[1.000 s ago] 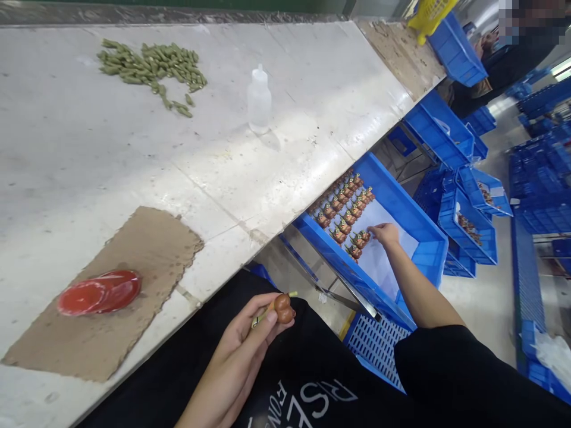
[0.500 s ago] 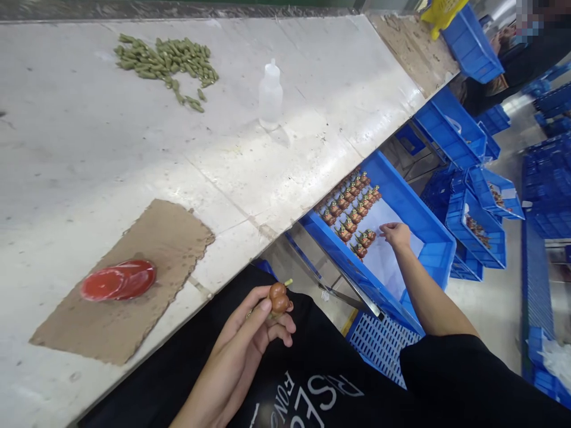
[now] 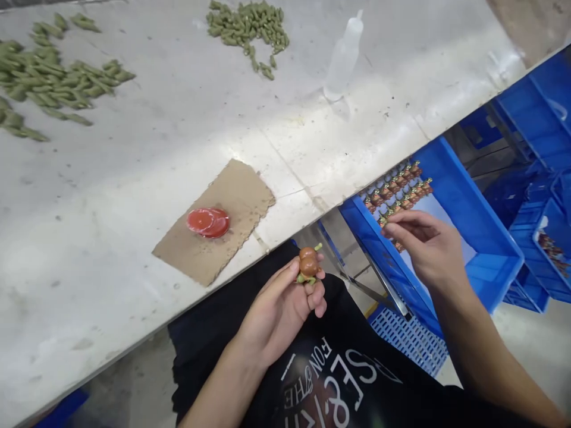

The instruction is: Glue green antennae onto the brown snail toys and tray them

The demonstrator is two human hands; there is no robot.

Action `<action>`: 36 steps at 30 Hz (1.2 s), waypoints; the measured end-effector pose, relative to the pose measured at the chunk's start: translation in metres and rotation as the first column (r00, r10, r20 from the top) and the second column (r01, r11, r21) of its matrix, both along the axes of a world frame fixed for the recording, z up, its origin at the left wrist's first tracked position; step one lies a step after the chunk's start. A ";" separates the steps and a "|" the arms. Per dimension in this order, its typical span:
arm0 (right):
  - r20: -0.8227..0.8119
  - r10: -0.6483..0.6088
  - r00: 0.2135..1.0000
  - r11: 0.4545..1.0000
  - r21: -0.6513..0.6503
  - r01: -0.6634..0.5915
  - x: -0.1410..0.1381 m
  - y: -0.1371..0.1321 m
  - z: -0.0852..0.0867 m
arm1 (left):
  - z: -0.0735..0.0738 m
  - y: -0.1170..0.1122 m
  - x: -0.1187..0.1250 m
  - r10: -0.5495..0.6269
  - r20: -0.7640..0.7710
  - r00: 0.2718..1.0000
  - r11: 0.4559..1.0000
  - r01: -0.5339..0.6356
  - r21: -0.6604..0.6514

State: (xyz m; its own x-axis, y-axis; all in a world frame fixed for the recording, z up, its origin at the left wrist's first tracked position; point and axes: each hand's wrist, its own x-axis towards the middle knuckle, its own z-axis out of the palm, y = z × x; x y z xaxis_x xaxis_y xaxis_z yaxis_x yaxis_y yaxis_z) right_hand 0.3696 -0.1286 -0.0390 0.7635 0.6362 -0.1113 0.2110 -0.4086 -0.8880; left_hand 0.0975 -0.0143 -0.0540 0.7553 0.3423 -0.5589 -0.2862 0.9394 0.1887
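My left hand (image 3: 281, 309) is closed around a small brown figurine (image 3: 308, 261) with green parts, in front of my shirt. The figurine's round brown side faces up, and a thin green piece sticks out at its top. My right hand (image 3: 430, 249) is raised between me and the blue bin (image 3: 484, 238), thumb and fingertips pinched together. Whether anything is between those fingertips I cannot make out. Behind them, rows of similar brown and green figurines (image 3: 404, 193) stand on a white sheet in the bin, partly hidden by the hand.
On the white table, a red glossy piece (image 3: 209, 222) lies on torn cardboard (image 3: 243, 193). Farther back are a translucent squeeze bottle (image 3: 343, 59) and two piles of small green pieces (image 3: 250, 24). More blue bins (image 3: 542, 238) stand at right.
The view has swung left, showing a second green pile. My right hand has drawn back from the bin's inside toward me. The figurine stays in my left hand, turned slightly.
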 end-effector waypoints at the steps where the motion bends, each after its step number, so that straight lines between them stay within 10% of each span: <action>1: -0.062 0.114 0.992 0.992 0.056 -0.111 -0.020 0.006 0.010 | 0.000 -0.001 -0.002 0.011 0.001 1.000 1.000 -0.011 0.006; 6: -0.346 0.453 0.821 0.888 0.254 -0.383 -0.088 0.027 0.042 | 0.000 -0.006 -0.015 0.078 0.016 0.997 0.995 -0.079 0.059; 18: -0.522 0.463 0.716 0.886 0.248 -0.392 -0.113 0.044 0.055 | 0.014 -0.014 -0.048 0.108 0.086 0.990 0.966 -0.125 0.224; 30: -0.285 0.598 0.749 0.793 0.342 -0.504 -0.160 0.065 0.056 | 0.037 -0.019 -0.062 0.519 -0.177 0.836 0.666 -0.267 0.696; 36: -0.207 0.637 0.743 0.757 0.351 -0.551 -0.168 0.065 0.051 | 0.035 -0.021 -0.067 0.554 -0.096 0.827 0.638 -0.348 0.687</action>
